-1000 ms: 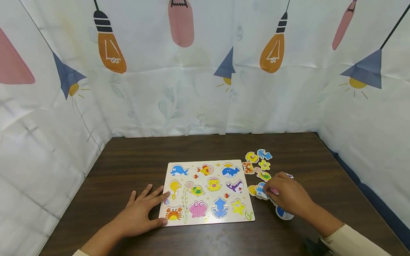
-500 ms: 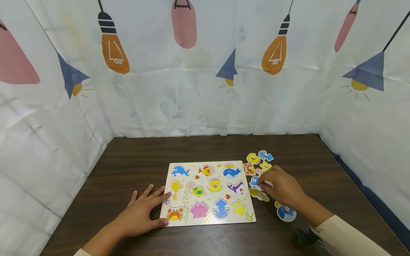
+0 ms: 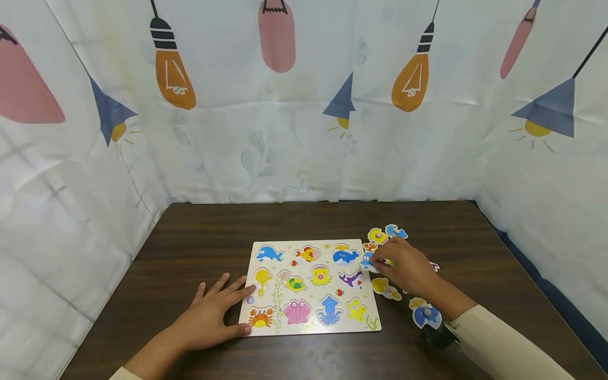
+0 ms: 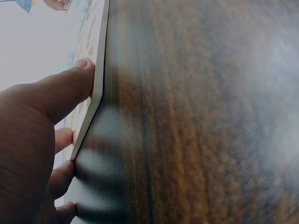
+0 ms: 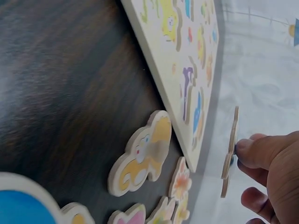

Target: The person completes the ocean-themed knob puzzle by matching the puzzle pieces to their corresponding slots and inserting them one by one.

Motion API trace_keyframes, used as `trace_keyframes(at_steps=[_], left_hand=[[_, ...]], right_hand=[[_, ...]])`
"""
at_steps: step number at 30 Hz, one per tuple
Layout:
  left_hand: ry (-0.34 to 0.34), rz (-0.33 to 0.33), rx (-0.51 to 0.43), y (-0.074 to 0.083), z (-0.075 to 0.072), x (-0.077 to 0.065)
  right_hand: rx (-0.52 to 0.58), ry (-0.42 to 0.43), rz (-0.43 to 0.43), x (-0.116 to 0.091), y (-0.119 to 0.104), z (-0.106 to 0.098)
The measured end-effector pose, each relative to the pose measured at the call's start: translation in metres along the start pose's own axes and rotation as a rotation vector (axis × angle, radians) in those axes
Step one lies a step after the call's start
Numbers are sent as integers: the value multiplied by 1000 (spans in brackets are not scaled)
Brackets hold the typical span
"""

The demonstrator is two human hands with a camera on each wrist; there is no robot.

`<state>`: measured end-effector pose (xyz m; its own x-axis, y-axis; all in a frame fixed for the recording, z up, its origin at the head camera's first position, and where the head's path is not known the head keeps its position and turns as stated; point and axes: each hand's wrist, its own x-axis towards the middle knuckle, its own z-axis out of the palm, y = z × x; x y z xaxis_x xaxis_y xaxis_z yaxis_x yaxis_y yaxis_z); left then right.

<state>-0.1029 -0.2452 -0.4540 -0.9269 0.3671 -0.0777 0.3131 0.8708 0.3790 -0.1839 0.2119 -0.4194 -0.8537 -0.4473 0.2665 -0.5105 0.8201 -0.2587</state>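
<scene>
A pale puzzle board (image 3: 375, 311) printed with colourful sea animals lies flat on the table. My left hand (image 3: 209, 316) rests at its left edge, fingers spread; in the left wrist view the thumb (image 4: 70, 88) touches the board's edge. Over the board's right edge, my right hand (image 3: 404, 264) pinches a blue puzzle piece (image 3: 367, 262). The right wrist view shows this wooden piece (image 5: 230, 144) edge-on, raised above the board, its picture hidden. A yellow puzzle piece with a knob (image 5: 126, 175) lies beside the board, below the right hand.
Several loose pieces lie right of the board, including a yellow one (image 3: 377, 236), a blue one (image 3: 396, 231) and a round blue one (image 3: 427, 316). My right hand covers others. A patterned white cloth (image 3: 304, 153) hangs behind the dark wooden table (image 3: 214, 227).
My right hand has moved left and away from me with the blue puzzle piece, from the loose pieces to the board's right edge. My left hand stays on the board.
</scene>
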Motion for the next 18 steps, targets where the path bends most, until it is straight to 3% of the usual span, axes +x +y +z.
trace_keyframes(at_steps=[18], left_hand=[[-11,4,-3,2,-3,-1]], right_hand=[[31,-13,-11,29,-16,8]])
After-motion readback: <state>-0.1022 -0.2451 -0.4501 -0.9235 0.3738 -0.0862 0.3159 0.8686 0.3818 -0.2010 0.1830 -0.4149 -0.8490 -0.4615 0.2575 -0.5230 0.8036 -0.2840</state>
